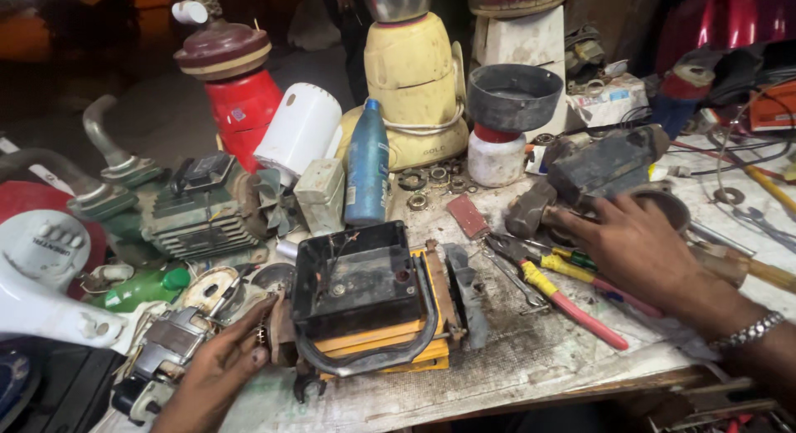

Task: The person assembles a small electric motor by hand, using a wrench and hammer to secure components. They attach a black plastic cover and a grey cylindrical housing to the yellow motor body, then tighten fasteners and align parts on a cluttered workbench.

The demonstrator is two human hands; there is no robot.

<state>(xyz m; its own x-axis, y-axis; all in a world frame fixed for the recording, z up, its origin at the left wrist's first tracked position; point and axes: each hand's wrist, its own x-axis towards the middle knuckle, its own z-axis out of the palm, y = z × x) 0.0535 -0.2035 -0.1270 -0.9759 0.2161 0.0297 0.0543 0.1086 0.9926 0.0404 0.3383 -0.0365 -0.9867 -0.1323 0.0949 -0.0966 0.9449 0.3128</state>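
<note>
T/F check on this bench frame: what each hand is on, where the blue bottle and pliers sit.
1. The left hand touches the left end of the black-and-yellow power tool. True.
2. The right hand holds the blue bottle. False: the bottle stands alone behind the tool.
3. Pliers with red and yellow handles lie on the bench. True.
4. The right wrist is bare. False: it wears a metal bracelet.

Matt, dusty black plastic on motor housing [356, 280]; glossy blue plastic on bottle [366, 164]; rough, stained wood on workbench [514, 358]; yellow rubber-coated grips on pliers [551, 288].
</note>
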